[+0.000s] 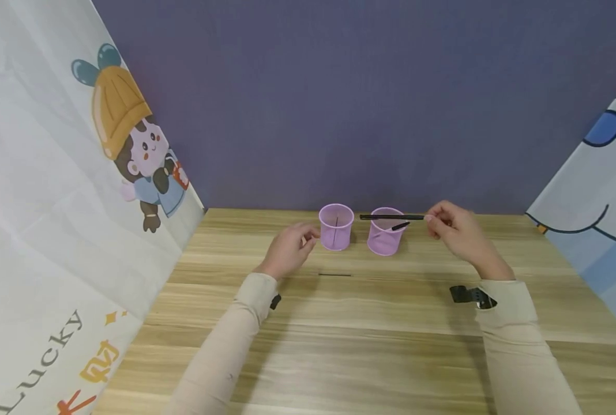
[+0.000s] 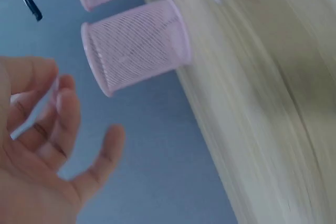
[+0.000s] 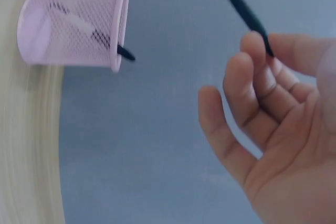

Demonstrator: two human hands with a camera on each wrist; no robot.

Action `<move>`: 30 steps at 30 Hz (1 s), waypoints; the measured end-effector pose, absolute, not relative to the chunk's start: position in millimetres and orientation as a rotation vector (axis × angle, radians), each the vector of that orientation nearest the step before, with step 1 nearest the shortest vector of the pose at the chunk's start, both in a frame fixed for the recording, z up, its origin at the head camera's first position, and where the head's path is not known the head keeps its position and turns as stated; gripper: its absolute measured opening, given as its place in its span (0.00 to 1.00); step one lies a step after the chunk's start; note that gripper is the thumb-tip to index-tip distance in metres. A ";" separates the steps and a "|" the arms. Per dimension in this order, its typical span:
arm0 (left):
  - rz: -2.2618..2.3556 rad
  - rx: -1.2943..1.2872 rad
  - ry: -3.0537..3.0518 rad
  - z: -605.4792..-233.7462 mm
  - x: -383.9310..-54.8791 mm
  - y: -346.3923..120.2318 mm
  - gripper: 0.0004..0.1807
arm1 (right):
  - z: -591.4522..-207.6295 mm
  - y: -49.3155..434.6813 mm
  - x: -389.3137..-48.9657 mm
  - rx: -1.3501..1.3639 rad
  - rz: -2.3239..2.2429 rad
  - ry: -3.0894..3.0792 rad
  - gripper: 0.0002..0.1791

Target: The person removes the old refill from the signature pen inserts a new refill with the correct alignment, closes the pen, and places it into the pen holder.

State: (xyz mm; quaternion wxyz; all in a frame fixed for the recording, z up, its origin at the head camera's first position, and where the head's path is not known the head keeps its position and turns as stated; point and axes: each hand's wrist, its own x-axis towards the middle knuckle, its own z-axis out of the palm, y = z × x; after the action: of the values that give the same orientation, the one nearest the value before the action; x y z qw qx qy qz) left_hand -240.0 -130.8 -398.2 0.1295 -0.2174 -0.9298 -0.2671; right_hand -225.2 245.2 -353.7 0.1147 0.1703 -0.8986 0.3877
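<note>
In the head view my right hand (image 1: 455, 230) pinches one end of a slim black pen (image 1: 391, 217) between thumb and forefinger. The pen lies level in the air, overlapping the rim of the right pink mesh cup (image 1: 383, 245). Inside that cup leans another pen, its black end (image 3: 126, 53) sticking out past the rim in the right wrist view. My left hand (image 1: 289, 248) hovers beside the left pink mesh cup (image 1: 335, 237), fingers loosely bent around nothing. A thin dark stick (image 1: 336, 230) shows in the left cup.
Another thin dark stick (image 1: 334, 275) lies on the wood-grain table (image 1: 339, 357) in front of the cups. Behind the table's far edge rises a dark blue-grey panel (image 1: 339, 104). White printed sheets (image 1: 43, 190) flank both sides.
</note>
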 end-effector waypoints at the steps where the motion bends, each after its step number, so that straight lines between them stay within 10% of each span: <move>1: -0.747 -0.605 -2.710 -398.8 -240.3 -132.5 0.08 | -352.6 248.4 -224.9 0.467 1.102 -2.643 0.13; 30: -0.398 -0.373 -2.800 -401.4 -255.2 -145.3 0.25 | -369.9 220.1 -269.5 0.482 0.593 -2.928 0.10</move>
State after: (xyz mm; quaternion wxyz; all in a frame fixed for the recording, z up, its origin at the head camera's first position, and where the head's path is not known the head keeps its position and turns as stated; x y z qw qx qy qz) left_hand -255.2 -145.3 -401.4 0.1439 -0.1295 -0.9713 -0.1382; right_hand -269.5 220.1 -369.9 0.0576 0.1592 -0.9660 0.1956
